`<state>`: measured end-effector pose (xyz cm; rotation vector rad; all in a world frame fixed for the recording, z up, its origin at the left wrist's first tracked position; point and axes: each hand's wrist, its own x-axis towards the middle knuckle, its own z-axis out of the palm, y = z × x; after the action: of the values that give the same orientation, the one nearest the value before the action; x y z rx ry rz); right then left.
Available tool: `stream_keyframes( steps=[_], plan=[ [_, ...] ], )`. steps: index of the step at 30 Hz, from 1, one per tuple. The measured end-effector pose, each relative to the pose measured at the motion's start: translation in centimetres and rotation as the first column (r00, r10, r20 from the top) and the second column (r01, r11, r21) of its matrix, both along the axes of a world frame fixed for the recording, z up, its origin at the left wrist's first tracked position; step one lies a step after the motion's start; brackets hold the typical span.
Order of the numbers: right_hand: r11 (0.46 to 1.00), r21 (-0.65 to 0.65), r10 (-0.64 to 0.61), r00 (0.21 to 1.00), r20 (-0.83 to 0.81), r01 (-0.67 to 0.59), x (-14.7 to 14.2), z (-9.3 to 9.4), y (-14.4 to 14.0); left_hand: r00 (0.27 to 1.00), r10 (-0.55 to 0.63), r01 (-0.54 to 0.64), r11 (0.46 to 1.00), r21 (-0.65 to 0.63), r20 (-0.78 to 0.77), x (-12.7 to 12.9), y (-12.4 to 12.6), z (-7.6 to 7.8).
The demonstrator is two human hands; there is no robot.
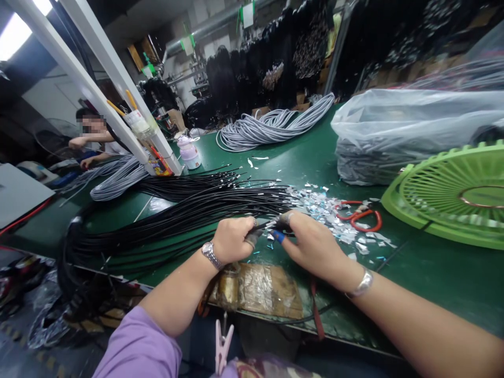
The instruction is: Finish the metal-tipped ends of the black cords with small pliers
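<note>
My left hand [235, 239], with a watch at its wrist, is closed in a pinch on a thin black cable [258, 227] near its end. Just to the right, my right hand [315, 249] pinches at the light, stripped-looking end of that cable; blue covers its thumb tip and grey its forefinger. What exactly lies between the right fingertips is partly hidden. Behind both hands a large bundle of black cables [189, 210] fans across the table, its ends pointing right. Scraps of foil and blue bits [334, 215] are strewn beyond my right hand, next to red-handled scissors [366, 219].
A green fan [464, 194] and a clear plastic bag of grey cable [370, 152] stand right. Grey cable coils [271, 128] lie at the back. A lilac bottle [189, 152] stands by white posts. A taped cardboard block [263, 289] sits at the front edge. Another person [98, 142] sits far left.
</note>
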<state>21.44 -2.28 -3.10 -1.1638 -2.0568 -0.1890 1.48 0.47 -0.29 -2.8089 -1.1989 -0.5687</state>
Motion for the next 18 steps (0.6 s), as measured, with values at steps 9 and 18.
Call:
stream_keyframes(
  steps=[9,18],
  plan=[
    [0.999,0.016,-0.032,0.996,0.084,0.031,-0.26,0.57,-0.25,0.998,-0.018,0.020,0.999,0.042,-0.053,0.26,-0.16,0.08],
    [0.999,0.044,-0.034,0.994,0.101,0.030,-0.13,0.47,-0.07,0.995,-0.014,0.028,0.989,-0.142,0.097,0.18,0.06,0.18]
  ],
)
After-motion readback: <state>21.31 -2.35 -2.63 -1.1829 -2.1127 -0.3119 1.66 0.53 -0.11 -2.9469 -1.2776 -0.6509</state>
